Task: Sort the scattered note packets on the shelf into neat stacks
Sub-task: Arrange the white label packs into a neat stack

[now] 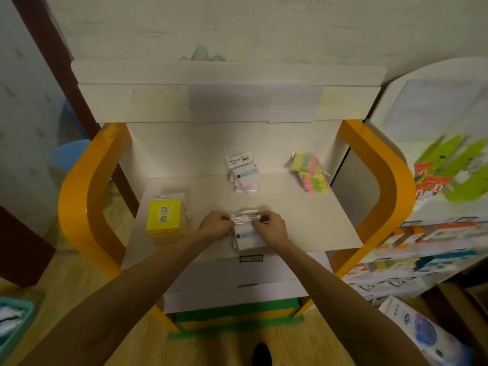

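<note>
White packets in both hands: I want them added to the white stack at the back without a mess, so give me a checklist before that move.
1. Left hand grips white packets: ok.
2. Right hand grips them too: ok.
3. Held packets squared up: not ok, edges fan out.
4. White stack at back tidy: not ok, skewed.
5. Shelf path to it free: ok.

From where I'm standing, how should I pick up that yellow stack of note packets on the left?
Judging by its pose, grip the yellow stack by its two long sides, coming from above. It lies flat on the shelf with clear space right of it; fingers go low to lift every packet together.
</note>
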